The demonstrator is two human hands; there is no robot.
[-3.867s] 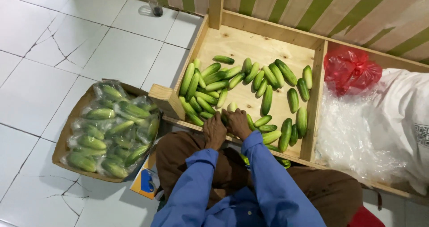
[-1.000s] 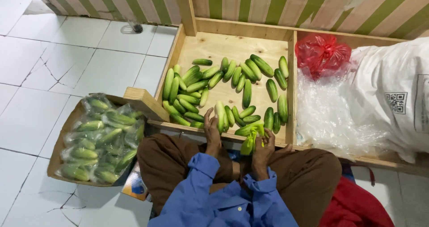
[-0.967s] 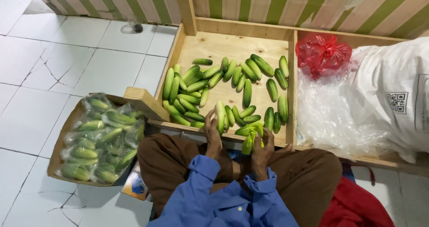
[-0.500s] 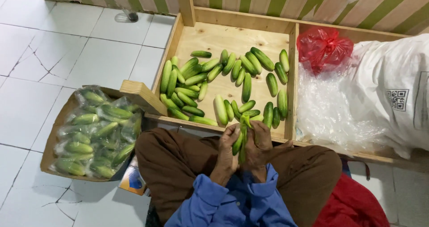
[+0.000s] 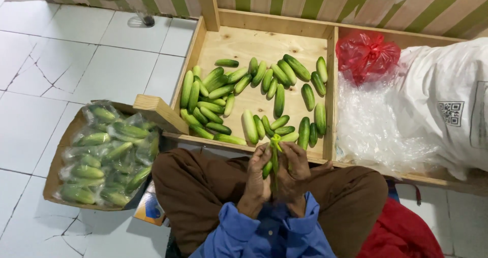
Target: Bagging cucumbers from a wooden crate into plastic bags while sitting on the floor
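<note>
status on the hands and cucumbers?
Left hand and right hand both closed on a cucumber bunch over the lap. Loose cucumbers lie in the wooden tray. Nothing blocking.

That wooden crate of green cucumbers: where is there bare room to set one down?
In the wooden crate, bare board lies along the back wall, behind the green cucumbers. The left and front are crowded. Both hands hold cucumbers over the lap.

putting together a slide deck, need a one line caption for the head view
Both hands, left hand and right hand, grip cucumbers over the lap beside a wooden crate of loose cucumbers.
</note>
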